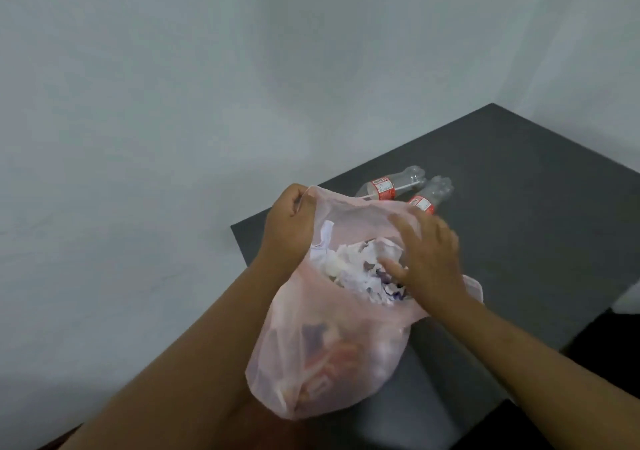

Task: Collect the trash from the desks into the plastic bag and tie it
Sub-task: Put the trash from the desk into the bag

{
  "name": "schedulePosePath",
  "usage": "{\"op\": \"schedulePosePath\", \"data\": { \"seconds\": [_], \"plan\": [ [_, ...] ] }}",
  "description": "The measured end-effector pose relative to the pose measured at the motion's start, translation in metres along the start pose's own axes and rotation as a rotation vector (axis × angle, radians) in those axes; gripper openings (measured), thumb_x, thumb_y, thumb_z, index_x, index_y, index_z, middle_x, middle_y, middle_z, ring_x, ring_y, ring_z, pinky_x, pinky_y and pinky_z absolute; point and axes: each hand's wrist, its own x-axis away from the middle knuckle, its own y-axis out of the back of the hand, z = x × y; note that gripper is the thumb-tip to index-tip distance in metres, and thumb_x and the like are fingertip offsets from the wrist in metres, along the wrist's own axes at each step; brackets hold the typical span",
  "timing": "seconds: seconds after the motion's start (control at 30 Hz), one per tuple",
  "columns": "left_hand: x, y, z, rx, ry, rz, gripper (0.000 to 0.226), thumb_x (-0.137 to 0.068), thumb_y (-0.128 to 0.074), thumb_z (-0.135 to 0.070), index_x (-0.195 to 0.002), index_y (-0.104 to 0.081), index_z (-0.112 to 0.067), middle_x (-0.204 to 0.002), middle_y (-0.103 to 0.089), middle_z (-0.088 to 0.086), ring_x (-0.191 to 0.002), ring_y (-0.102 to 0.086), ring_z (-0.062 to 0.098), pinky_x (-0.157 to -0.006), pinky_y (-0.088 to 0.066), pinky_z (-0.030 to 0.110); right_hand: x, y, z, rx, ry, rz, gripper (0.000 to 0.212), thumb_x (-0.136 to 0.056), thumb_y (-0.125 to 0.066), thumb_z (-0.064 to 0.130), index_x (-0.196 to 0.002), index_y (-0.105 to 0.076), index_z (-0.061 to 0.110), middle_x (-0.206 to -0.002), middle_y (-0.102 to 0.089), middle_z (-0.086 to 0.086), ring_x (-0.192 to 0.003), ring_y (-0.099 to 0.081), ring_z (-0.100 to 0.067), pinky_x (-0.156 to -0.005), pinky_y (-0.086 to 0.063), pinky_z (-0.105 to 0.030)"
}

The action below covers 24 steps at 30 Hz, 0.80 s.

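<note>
Her left hand (289, 226) pinches the rim of the thin, floppy pink bag (332, 352) on the desk (519, 228), right hand (427, 259) spread loosely over crumpled paper (349, 269); light, best gripped by its handles.

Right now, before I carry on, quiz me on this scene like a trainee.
1. True or false: the left bottle and the right bottle are already inside the plastic bag.
2. Which grips the bag's rim? A) left hand B) right hand
3. Fill in: the bag's top layer is crumpled ____.
Key: 1 false, both lie on the desk. 2 A; the right hand is spread open over the bag's mouth. 3 paper.
</note>
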Motion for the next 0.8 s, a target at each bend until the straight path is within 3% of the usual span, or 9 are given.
{"op": "schedulePosePath", "data": {
  "seconds": [0.1, 0.13, 0.2, 0.23, 0.3, 0.43, 0.6, 0.7, 0.8],
  "plan": [
    [-0.003, 0.011, 0.009, 0.014, 0.053, 0.045, 0.026, -0.102, -0.043, -0.036, -0.086, -0.057, -0.020, -0.080, -0.058, -0.002, -0.068, -0.050, 0.011, -0.061, -0.042, 0.021, 0.002, -0.005, -0.032, 0.099, -0.442, 0.039, 0.087, -0.074, -0.067, 0.055, -0.147, -0.029, 0.028, -0.153, -0.026, -0.014, -0.134, -0.033, -0.043, -0.105, -0.030, -0.054],
    [-0.006, 0.015, 0.011, 0.010, 0.068, 0.057, 0.026, -0.101, -0.043, -0.036, -0.088, -0.058, -0.020, -0.082, -0.060, -0.003, -0.070, -0.052, 0.011, -0.063, -0.043, 0.024, 0.001, -0.007, -0.043, 0.050, -0.564, 0.120, 0.075, -0.077, -0.062, 0.052, -0.144, -0.037, 0.026, -0.148, -0.033, -0.014, -0.126, -0.042, -0.042, -0.102, -0.035, -0.052],
    [-0.016, 0.024, 0.012, -0.035, 0.076, 0.053, 0.026, -0.101, -0.043, -0.035, -0.092, -0.060, -0.019, -0.084, -0.060, -0.007, -0.073, -0.053, 0.010, -0.062, -0.043, 0.024, -0.003, -0.001, -0.054, -0.166, -0.704, 0.254, 0.046, -0.085, -0.047, 0.041, -0.117, -0.062, 0.012, -0.114, -0.058, -0.015, -0.094, -0.057, -0.035, -0.085, -0.049, -0.039],
    [-0.024, 0.029, 0.012, -0.053, 0.073, 0.032, 0.026, -0.101, -0.043, -0.035, -0.093, -0.062, -0.019, -0.084, -0.060, -0.009, -0.075, -0.054, 0.010, -0.062, -0.042, 0.023, -0.004, 0.002, -0.053, -0.290, -0.721, 0.251, 0.035, -0.089, -0.044, 0.030, -0.101, -0.066, 0.005, -0.095, -0.061, -0.014, -0.083, -0.056, -0.031, -0.070, -0.047, -0.032],
    [-0.047, 0.042, 0.009, -0.039, 0.058, -0.019, 0.025, -0.100, -0.047, -0.033, -0.093, -0.066, -0.018, -0.087, -0.062, -0.012, -0.079, -0.055, 0.011, -0.066, -0.041, 0.023, -0.009, 0.009, -0.045, -0.369, -0.717, 0.103, 0.019, -0.092, -0.043, 0.009, -0.084, -0.059, 0.002, -0.081, -0.059, -0.012, -0.075, -0.051, -0.028, -0.054, -0.035, -0.028],
    [-0.099, 0.065, -0.019, -0.055, -0.077, -0.089, 0.018, -0.098, -0.054, -0.026, -0.095, -0.071, -0.020, -0.107, -0.068, -0.006, -0.100, -0.060, 0.011, -0.085, -0.042, 0.019, -0.026, 0.045, -0.003, -0.432, -0.643, -0.240, 0.021, -0.098, -0.037, 0.013, -0.081, -0.047, 0.005, -0.076, -0.051, -0.006, -0.068, -0.043, -0.022, -0.055, -0.028, -0.034],
    [-0.136, 0.084, -0.075, -0.104, -0.299, -0.190, 0.024, -0.096, -0.055, -0.038, -0.089, -0.071, -0.021, -0.086, -0.063, -0.005, -0.081, -0.055, 0.011, -0.073, -0.041, 0.024, -0.038, 0.072, 0.032, -0.594, -0.602, -0.408, 0.019, -0.098, -0.034, 0.011, -0.084, -0.046, 0.009, -0.070, -0.047, 0.005, -0.060, -0.039, -0.008, -0.055, -0.035, -0.029],
    [-0.133, 0.080, -0.090, -0.088, -0.358, -0.171, 0.026, -0.095, -0.055, -0.042, -0.084, -0.067, -0.022, -0.072, -0.056, -0.007, -0.072, -0.050, 0.012, -0.067, -0.038, 0.027, -0.026, 0.058, 0.031, -0.641, -0.625, -0.349, 0.019, -0.100, -0.034, 0.017, -0.085, -0.046, 0.013, -0.073, -0.050, 0.004, -0.061, -0.043, -0.009, -0.054, -0.036, -0.028],
    [-0.113, 0.065, -0.073, -0.144, -0.320, -0.058, 0.033, -0.097, -0.052, -0.044, -0.082, -0.066, -0.018, -0.063, -0.048, -0.007, -0.063, -0.044, 0.015, -0.060, -0.035, 0.030, -0.011, 0.030, 0.011, -0.667, -0.655, -0.079, 0.025, -0.101, -0.038, 0.029, -0.089, -0.052, 0.013, -0.078, -0.055, 0.003, -0.069, -0.050, -0.015, -0.057, -0.039, -0.028]
  ]
}}
